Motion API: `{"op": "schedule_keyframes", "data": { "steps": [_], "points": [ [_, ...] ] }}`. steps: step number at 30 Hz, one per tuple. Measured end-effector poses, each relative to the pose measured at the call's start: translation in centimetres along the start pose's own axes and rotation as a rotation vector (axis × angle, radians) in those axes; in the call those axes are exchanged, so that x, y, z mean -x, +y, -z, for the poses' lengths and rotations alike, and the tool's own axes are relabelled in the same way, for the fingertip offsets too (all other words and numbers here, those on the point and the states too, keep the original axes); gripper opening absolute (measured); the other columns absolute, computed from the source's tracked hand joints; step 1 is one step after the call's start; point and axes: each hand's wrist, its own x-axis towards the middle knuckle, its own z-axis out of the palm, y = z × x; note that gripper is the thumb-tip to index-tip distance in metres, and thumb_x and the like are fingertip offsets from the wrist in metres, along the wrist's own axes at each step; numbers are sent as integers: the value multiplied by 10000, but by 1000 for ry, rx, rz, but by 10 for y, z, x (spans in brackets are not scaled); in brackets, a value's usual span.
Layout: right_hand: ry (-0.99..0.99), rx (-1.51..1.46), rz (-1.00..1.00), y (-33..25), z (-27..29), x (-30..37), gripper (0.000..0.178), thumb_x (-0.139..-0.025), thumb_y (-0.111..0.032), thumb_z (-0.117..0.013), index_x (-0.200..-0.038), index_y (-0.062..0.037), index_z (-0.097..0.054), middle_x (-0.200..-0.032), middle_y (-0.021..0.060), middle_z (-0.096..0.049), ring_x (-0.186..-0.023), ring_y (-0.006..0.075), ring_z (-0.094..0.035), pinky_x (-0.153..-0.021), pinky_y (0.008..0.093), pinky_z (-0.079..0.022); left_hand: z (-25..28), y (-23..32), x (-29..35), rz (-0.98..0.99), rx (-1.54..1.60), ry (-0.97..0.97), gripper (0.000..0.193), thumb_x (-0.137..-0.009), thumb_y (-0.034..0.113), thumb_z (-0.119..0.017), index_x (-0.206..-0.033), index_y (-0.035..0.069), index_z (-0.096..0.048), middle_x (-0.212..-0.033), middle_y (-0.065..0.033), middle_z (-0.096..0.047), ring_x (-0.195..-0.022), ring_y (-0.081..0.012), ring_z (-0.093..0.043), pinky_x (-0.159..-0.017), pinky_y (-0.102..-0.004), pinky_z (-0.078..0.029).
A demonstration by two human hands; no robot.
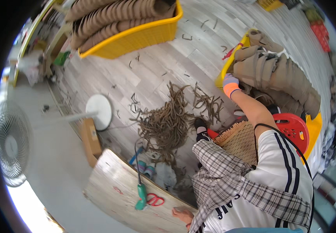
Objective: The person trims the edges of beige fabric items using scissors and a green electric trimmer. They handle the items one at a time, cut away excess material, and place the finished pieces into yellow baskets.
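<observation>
My right hand (230, 84), in a purple and orange glove, is closed on the rim of a yellow crate (223, 73) at the right. Stacked brown curved fabric pieces (269, 70) fill that crate and bulge over its side. Low in the view, my bare left hand (182, 214) rests on the edge of a worn wooden tabletop (133, 194), fingers stretched out and holding nothing. On the tabletop near it lie red-handled scissors (155, 199) and a green handheld tool (141, 196) with a dark cord.
A heap of brown fabric strips (166, 124) covers the floor ahead. Another yellow crate (137, 39) of brown pieces stands at the far left. A white-based pedestal fan (12, 143) is at the left, by a cardboard box (90, 141). A red plastic stool (292, 130) stands beside my right arm.
</observation>
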Motion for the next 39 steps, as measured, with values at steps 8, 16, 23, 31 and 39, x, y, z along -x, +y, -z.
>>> {"op": "schedule_keyframes", "data": {
  "steps": [8,16,23,31,39],
  "points": [
    [-265,-161,97,-1,43,34,482,-835,-255,-481,-1217,38,-450,-936,116,-608,-783,212,-601,-645,369,-465,73,158,-92,-715,144,-291,246,-812,-5,-473,-1038,10,-569,-888,-151,-572,-771,-260,-560,-648,-343,-442],
    [-399,-1076,-485,59,32,130,567,-809,-464,-545,-1215,-77,-459,-1026,134,-571,-929,303,-550,-740,395,-466,-51,410,-186,-863,476,-793,205,-909,119,-445,-1016,4,-577,-914,-56,-584,-806,-135,-546,-690,-253,-457],
    [-396,-2374,-2266,98,-66,203,799,-785,-630,-500,-1345,-106,-279,-1349,199,-338,-1162,364,-408,-905,552,-404,-243,588,-160,-664,498,-1121,376,-915,229,-471,-1227,19,-473,-1055,-42,-579,-910,-148,-542,-736,-241,-435],
    [327,-2300,-2004,92,-146,228,651,-874,-495,-364,-1383,-105,-253,-1438,76,-223,-1278,292,-279,-1016,483,-289,-286,636,-127,-1182,228,-847,273,-729,91,-651,-950,-31,-548,-821,-156,-628,-756,-266,-618,-668,-345,-478],
    [63,-2097,-1890,123,-143,268,556,-905,-432,-366,-1382,-158,-286,-1394,36,-321,-1265,260,-307,-1007,458,-287,-259,557,-124,-1045,327,-948,266,-678,63,-648,-887,-27,-511,-817,-216,-611,-787,-348,-610,-672,-379,-467]
  ]
}}
